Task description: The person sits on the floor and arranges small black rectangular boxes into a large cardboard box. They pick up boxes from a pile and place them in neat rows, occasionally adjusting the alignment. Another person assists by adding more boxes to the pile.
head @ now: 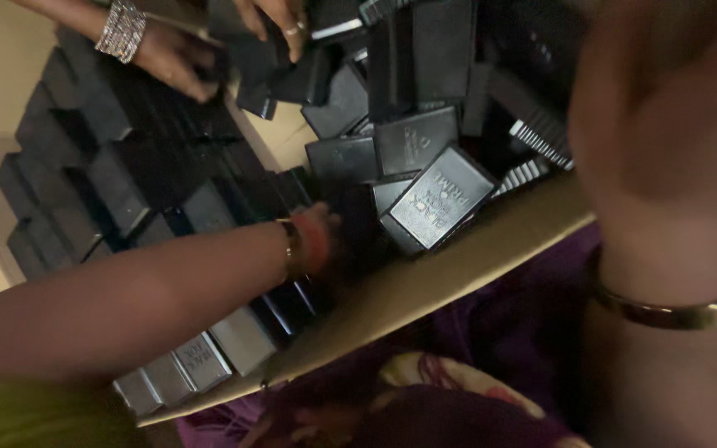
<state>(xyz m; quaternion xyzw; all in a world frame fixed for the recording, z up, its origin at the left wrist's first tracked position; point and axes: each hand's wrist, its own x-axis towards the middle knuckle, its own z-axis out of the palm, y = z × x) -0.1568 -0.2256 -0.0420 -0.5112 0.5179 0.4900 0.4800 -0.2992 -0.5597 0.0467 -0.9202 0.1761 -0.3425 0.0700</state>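
My left hand (319, 236) reaches down into a cardboard carton (475, 257) filled with small black rectangular boxes. Its fingers are buried among the boxes, so its grip is hidden. A gold bangle sits on that wrist. One black box with pale lettering (437, 197) lies tilted on top, just right of my left hand. My right hand (665, 141) is raised close to the camera at the right. It is blurred, with a gold bangle on the wrist, and nothing can be made out in it.
Another person's two hands (172, 54) work at the carton's far side, one wrist with sparkling bangles, one finger with a ring. Neat rows of black boxes (85, 166) fill the carton's left part. Purple patterned cloth (508, 332) lies below the carton's near wall.
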